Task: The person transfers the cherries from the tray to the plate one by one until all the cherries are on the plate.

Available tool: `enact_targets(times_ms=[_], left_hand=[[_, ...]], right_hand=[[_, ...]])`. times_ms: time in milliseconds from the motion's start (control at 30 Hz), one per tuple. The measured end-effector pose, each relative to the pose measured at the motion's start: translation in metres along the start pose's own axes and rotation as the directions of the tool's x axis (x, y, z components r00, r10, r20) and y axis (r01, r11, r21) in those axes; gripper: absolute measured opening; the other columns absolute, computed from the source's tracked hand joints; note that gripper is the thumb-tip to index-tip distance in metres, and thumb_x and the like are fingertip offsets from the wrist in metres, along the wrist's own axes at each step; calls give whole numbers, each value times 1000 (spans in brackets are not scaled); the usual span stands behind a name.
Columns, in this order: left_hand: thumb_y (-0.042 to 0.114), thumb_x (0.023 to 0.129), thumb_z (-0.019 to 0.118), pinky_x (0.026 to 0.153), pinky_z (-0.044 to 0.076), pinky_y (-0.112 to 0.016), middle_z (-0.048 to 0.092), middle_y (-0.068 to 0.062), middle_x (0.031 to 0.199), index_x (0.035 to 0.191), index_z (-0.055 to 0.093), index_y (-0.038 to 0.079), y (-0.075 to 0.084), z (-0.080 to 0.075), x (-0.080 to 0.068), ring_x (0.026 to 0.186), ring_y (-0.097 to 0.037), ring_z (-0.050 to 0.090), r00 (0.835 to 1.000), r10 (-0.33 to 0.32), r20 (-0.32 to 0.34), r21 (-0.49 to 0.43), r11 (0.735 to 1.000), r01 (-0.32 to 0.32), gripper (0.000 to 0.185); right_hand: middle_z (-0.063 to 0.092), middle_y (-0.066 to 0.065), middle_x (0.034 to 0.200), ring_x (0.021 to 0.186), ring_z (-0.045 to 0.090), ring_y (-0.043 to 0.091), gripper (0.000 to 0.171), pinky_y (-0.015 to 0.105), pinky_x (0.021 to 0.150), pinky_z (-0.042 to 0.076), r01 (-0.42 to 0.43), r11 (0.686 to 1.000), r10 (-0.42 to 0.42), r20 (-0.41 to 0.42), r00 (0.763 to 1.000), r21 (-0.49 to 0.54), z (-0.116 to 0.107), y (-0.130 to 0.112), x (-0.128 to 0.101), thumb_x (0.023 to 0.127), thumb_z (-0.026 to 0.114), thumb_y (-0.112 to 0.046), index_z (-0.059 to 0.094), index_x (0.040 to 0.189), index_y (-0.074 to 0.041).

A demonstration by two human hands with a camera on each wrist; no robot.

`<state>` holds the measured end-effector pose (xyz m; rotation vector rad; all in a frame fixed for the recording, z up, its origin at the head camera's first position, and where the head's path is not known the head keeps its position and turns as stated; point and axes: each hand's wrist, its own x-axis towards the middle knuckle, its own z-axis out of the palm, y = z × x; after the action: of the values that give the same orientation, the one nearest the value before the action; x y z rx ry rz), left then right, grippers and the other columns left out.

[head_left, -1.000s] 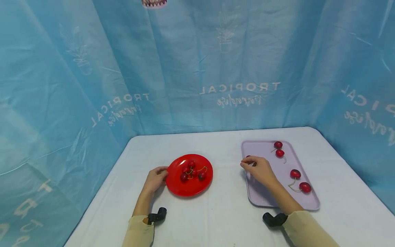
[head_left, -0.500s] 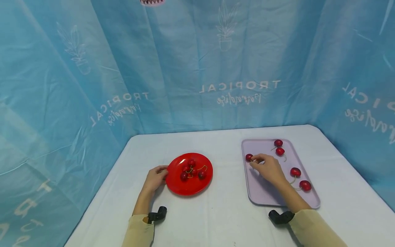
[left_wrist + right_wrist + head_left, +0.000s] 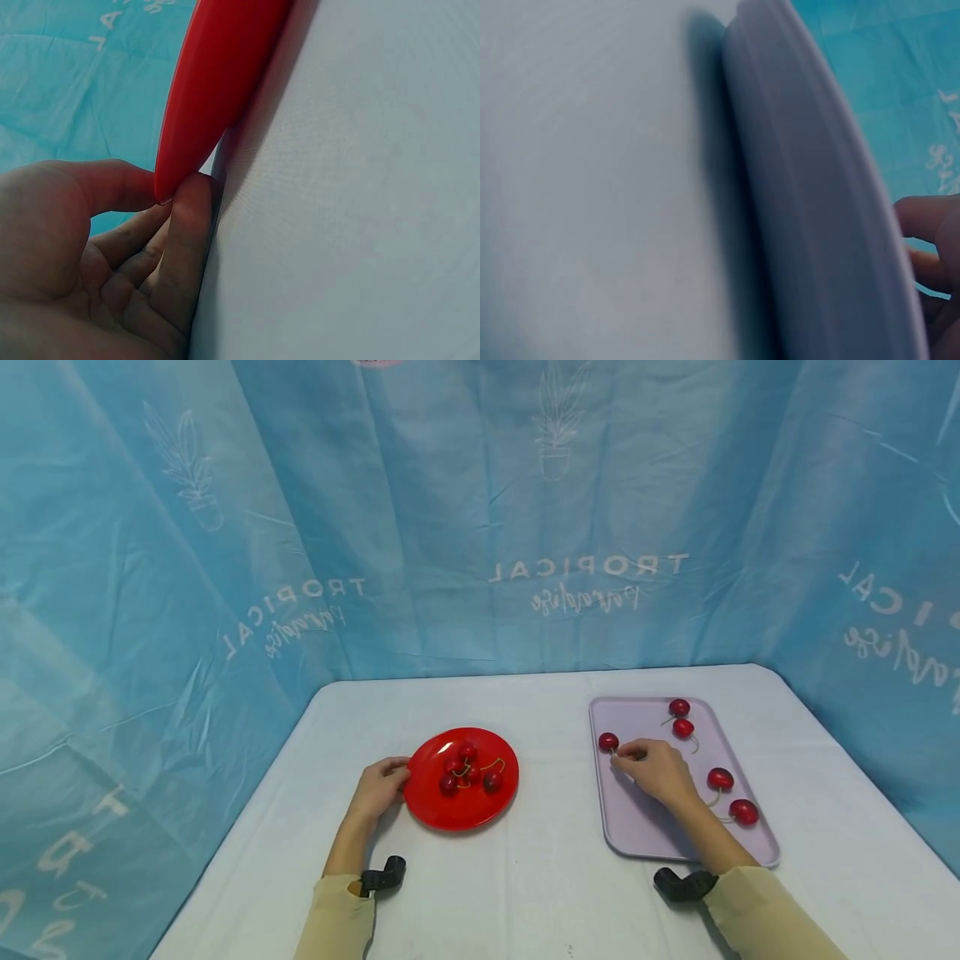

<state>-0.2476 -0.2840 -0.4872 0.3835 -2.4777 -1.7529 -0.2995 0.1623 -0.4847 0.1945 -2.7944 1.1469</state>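
Note:
My left hand [image 3: 378, 789] pinches the near-left rim of a red plate [image 3: 431, 814]. In the left wrist view, the thumb lies on top of the plate's rim [image 3: 202, 97] and the fingers are beneath it. Several cherries [image 3: 492, 782] with green stems lie on the plate. My right hand [image 3: 660, 772] is over the left side of a pale purple tray [image 3: 637, 835], its thumb and forefinger pinching the stem of a dark red cherry [image 3: 608, 742]. That cherry sits by the tray's left edge. The right wrist view mostly shows the tray's side [image 3: 810, 180]; the cherry is hidden there.
Two cherries [image 3: 682, 728] lie at the tray's far end. Two more [image 3: 743, 812] are near its right edge, partly behind the right hand in line of sight. A white cloth [image 3: 555, 810] covers the table, and blue curtains [image 3: 465, 527] hang around it.
My right hand has shifted rightward and slightly back from over the cherry, which now shows, and its fingertips have closed on the stem. My left hand stays on the plate's rim.

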Motion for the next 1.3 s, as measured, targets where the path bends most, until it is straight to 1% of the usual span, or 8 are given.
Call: enact_targets(times_ms=[200,367,500,667,933,1033,1167,1300], left_hand=[[14,94,54,66,55,-31,65,-14,104,121,62,1,1,1,1,79,-21,63,1000,6,-2,-1,1000,-6,31],[15,93,55,66,56,-32,64,-14,105,121,62,2,2,2,0,80,-22,63,1000,5,-1,4,1000,-5,31],[16,93,55,66,56,-32,64,-15,106,120,62,2,2,3,0,81,-23,63,1000,1,-3,4,1000,-1,31],[17,93,55,68,56,-32,65,-14,106,121,62,3,3,3,0,81,-21,63,1000,-1,-8,10,1000,1,32],[15,93,55,67,56,-31,64,-14,105,121,62,2,3,4,0,82,-22,63,1000,8,-13,5,1000,-8,31],[15,94,55,67,56,-31,64,-15,106,121,62,2,3,4,0,82,-23,63,1000,11,-9,8,1000,-11,31],[15,94,55,67,56,-32,64,-16,107,122,61,1,2,2,-2,83,-23,62,1000,-2,-1,6,1000,2,32],[15,94,55,67,56,-32,64,-16,108,122,61,1,2,0,-3,85,-24,62,1000,-1,1,4,1000,1,32]], right_hand=[[68,11,93,81,59,24,34,37,66,51,-14,1000,14,-5,1000,-16,1,1,1,84,71,-30,71,105,-3],[69,12,94,82,59,25,31,40,69,52,-28,999,28,-7,1000,-21,1,3,1,84,71,-28,72,104,-3],[69,13,97,83,59,25,28,39,67,51,-44,999,44,-7,999,-26,1,4,2,85,70,-26,73,102,-4],[70,13,97,84,60,24,24,36,63,47,-42,999,41,-27,999,-16,0,5,3,85,68,-25,75,99,-7],[70,14,98,89,60,27,26,40,68,50,-39,999,39,-35,999,-4,-2,5,3,85,69,-26,75,100,-5],[70,15,99,90,60,28,26,42,71,51,-39,999,39,-33,999,18,-1,5,3,86,69,-25,74,101,-4],[69,15,101,90,60,27,26,39,73,53,-38,998,39,-22,999,54,2,7,2,87,69,-24,73,103,-3],[69,14,99,81,60,23,27,32,66,53,-31,996,33,-21,999,83,3,4,1,87,69,-24,73,104,-4]])
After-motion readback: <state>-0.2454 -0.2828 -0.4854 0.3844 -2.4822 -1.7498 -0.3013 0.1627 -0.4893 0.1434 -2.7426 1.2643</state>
